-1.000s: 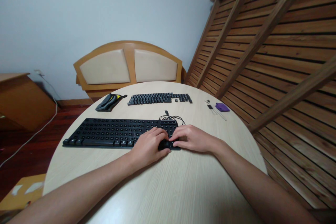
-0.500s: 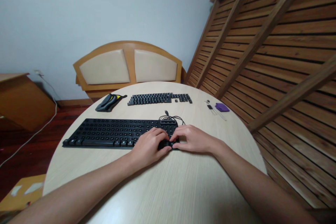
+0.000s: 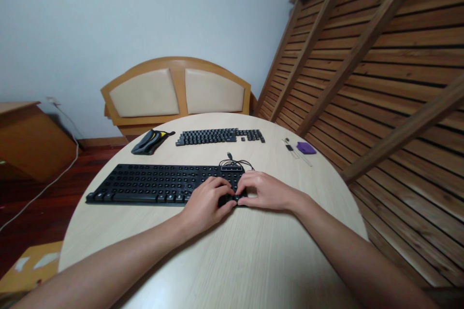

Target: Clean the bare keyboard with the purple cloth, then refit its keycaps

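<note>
A black keyboard (image 3: pixel 137 196) lies near the front of the round table, most of its keycaps off and the small switches bare; several keys along its front row are still on. My left hand (image 3: pixel 207 202) rests over its right part, thumb and index finger closed at the front right corner. From the other side my right hand (image 3: pixel 266 190) meets it, thumb and index finger in a pinch. Between both sets of fingertips sits a small black keycap (image 3: pixel 237 197), partly covered. Behind the keyboard, loose keycaps (image 3: pixel 208 136) stand set out in keyboard rows.
A coiled USB cable (image 3: pixel 235 160) lies behind the keyboard's right end. Grey and black gloves or a pouch with yellow (image 3: pixel 150 142) lie back left. At the right are a wire keycap puller (image 3: pixel 292 149) and a purple cloth (image 3: pixel 306 147). A slatted wooden panel (image 3: pixel 380 96) leans alongside the table.
The fingertips of both hands have shifted very slightly around the same keycap. Everything else on the table stays where it was.
</note>
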### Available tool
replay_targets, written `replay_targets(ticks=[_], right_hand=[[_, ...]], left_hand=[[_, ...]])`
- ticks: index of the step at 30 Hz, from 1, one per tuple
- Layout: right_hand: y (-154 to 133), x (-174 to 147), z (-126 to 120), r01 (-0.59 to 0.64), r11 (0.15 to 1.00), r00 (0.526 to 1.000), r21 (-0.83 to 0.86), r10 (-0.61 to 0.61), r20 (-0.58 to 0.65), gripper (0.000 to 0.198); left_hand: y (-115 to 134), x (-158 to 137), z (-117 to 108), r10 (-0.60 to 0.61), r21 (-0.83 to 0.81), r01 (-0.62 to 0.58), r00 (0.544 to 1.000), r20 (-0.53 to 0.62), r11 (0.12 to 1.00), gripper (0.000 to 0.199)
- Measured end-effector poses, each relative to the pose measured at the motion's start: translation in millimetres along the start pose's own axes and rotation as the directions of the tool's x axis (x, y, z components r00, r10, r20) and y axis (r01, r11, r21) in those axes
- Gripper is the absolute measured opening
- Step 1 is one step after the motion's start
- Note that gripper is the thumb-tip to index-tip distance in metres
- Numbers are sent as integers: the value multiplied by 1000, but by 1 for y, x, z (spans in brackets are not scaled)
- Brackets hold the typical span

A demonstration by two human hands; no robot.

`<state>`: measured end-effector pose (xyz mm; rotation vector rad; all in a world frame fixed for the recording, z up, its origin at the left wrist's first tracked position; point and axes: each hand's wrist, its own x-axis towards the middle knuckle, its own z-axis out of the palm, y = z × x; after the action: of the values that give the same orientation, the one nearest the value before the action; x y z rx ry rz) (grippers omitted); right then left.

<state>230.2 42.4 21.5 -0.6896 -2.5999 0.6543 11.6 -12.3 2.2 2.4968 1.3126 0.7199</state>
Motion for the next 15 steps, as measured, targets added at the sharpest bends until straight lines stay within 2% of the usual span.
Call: replay_targets(ticks=[6, 15], right_hand=[[1, -1, 0, 18, 1000, 999, -12, -19, -37, 17], [2, -1, 0, -12, 999, 1000, 45, 12, -11, 16]], left_hand=[[-1, -2, 2, -22, -21, 21, 1000, -1, 1000, 15], [-3, 0, 2, -15, -59, 15, 1000, 5, 998, 13]])
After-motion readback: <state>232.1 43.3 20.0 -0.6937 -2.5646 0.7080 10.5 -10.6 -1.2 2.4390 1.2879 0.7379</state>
